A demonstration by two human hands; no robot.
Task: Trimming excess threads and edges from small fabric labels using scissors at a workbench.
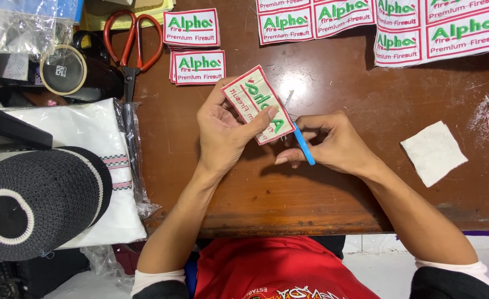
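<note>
The brown wooden table (333, 182) carries everything here, with the work going on near its front edge. Up beyond the grip lie loose embroidered patches (199, 67), and off past the right wrist sits a white fabric square (434, 152). Red-handled scissors (132, 41) lie up and to the left of the holding hand.

The left hand (222, 130) is closed on one embroidered patch (257, 104), thumb across the face, fingers behind, lifted just off the table and tilted. I'd say it's super light, thin and a bit floppy, though the stitching probably stiffens it, so pinching it flat near one short end like this looks right; grab a corner only and it'd likely curl.

The right hand (333, 145) is curled around a small blue-handled tool (304, 145), the metal tip poking up right at the patch's lower edge. Looks like a light snipper, held close to the tip.
</note>
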